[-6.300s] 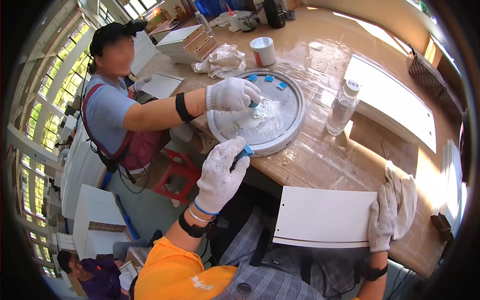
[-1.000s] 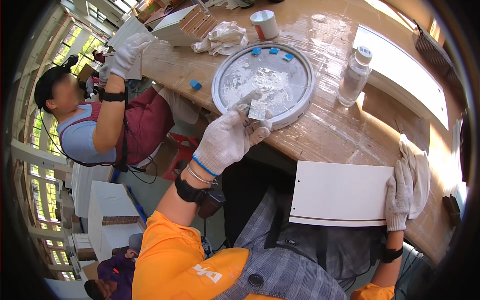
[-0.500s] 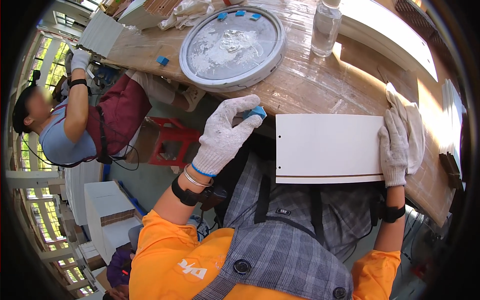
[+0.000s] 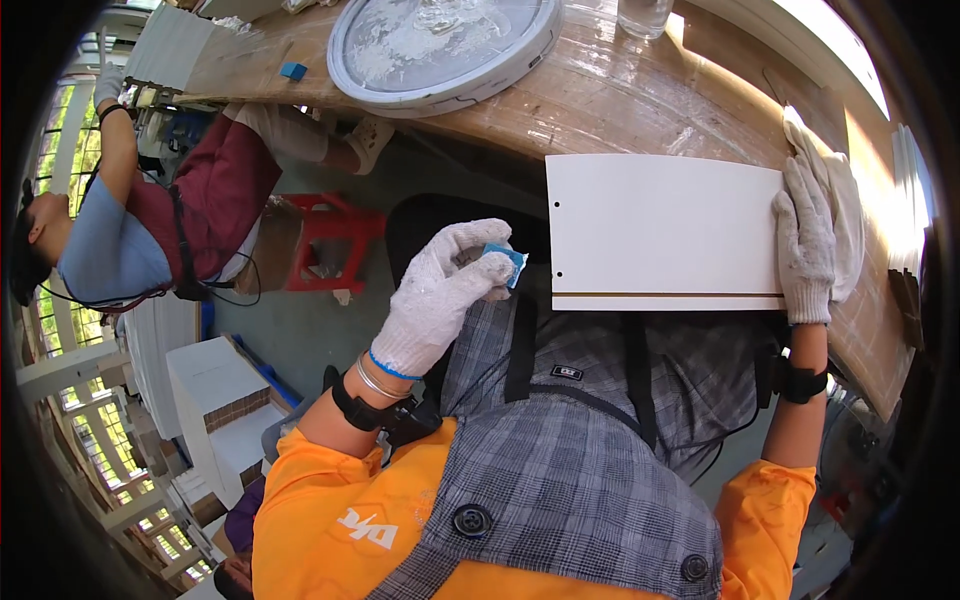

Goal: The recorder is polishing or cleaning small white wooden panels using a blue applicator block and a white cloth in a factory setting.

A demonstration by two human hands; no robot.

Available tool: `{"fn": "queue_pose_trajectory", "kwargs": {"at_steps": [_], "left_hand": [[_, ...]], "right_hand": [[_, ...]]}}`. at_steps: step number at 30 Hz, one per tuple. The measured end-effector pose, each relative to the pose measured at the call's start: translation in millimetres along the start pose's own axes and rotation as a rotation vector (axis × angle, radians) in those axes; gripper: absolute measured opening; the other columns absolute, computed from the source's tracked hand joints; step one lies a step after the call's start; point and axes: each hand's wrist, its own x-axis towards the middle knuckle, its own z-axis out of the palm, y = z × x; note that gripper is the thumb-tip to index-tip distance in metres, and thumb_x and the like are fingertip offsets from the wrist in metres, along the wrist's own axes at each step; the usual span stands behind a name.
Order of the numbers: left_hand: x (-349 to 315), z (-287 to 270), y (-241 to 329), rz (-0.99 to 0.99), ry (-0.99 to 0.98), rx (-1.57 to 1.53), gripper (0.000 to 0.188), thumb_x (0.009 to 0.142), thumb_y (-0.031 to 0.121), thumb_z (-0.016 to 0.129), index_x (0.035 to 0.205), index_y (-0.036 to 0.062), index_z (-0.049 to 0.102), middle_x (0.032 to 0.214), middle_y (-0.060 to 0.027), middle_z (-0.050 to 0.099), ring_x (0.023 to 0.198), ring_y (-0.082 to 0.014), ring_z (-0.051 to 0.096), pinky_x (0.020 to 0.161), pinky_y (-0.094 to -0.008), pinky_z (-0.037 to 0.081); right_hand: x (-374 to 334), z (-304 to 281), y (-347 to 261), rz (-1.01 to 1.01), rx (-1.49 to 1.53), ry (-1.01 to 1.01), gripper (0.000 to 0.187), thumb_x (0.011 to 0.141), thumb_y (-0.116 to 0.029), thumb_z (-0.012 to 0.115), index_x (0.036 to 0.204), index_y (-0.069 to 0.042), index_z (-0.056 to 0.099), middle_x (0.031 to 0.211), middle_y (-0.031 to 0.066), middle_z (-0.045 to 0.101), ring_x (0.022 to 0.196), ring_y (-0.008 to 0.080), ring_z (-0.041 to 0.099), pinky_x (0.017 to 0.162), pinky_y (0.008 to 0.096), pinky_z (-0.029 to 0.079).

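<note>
In a white knit glove, my left hand (image 4: pixel 450 290) pinches a small blue sponge block (image 4: pixel 506 265) between thumb and fingers, just left of a white board (image 4: pixel 665 230). The block's outer edge looks whitish. The board lies flat at the table's front edge and sticks out over my lap; two small dark holes mark its left end, and a brown groove runs along its near edge. My right hand (image 4: pixel 803 235), also gloved, rests on the board's right end with fingers stretched out. Under and beside it is a whitish cloth or spare glove (image 4: pixel 848 225).
A round grey lid (image 4: pixel 440 50) smeared with white paste is at the far side of the table (image 4: pixel 640 125). Another blue block (image 4: pixel 293 71) lies left of it. A clear bottle (image 4: pixel 645 15) stands beyond the board. At left are a co-worker (image 4: pixel 130 220) and a red stool (image 4: pixel 335 245).
My left hand has drawn back from the table edge toward me, still gripping the blue block. The view has tilted, so the table and board appear higher. My right hand stays on the board.
</note>
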Motion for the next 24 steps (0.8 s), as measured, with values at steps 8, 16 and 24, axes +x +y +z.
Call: {"fn": "queue_pose_trajectory", "kwargs": {"at_steps": [8, 16, 24], "left_hand": [[-11, -1, -18, -0.377, -0.181, -0.813, 0.038, 0.093, 0.019, 0.058, 0.125, -0.0003, 0.052, 0.102, -0.0077, 0.061, 0.085, -0.0130, 0.059, 0.070, -0.0241, 0.050], [-17, 15, -20, 0.185, 0.028, 0.257, 0.044, 0.082, 0.008, 0.073, 0.121, 0.0011, 0.053, 0.107, -0.0055, 0.060, 0.092, -0.0103, 0.059, 0.080, -0.0240, 0.049], [-11, 24, -17, 0.399, 0.032, 0.519, 0.037, 0.079, 0.010, 0.075, 0.112, 0.0028, 0.059, 0.106, -0.0074, 0.058, 0.087, -0.0119, 0.060, 0.070, -0.0234, 0.051]], "right_hand": [[-3, -1, 4, -0.041, -0.012, 0.029, 0.038, 0.095, -0.021, 0.052, 0.131, -0.009, 0.054, 0.136, 0.0099, 0.051, 0.129, 0.0253, 0.044, 0.109, 0.0341, 0.031], [-1, 0, 0, -0.009, 0.039, 0.036, 0.038, 0.095, -0.022, 0.053, 0.130, -0.008, 0.055, 0.135, 0.0113, 0.052, 0.128, 0.0260, 0.045, 0.108, 0.0343, 0.032], [0, 0, 1, -0.021, 0.027, 0.042, 0.038, 0.094, -0.021, 0.054, 0.129, -0.008, 0.055, 0.134, 0.0117, 0.053, 0.127, 0.0263, 0.047, 0.108, 0.0343, 0.032]]}}
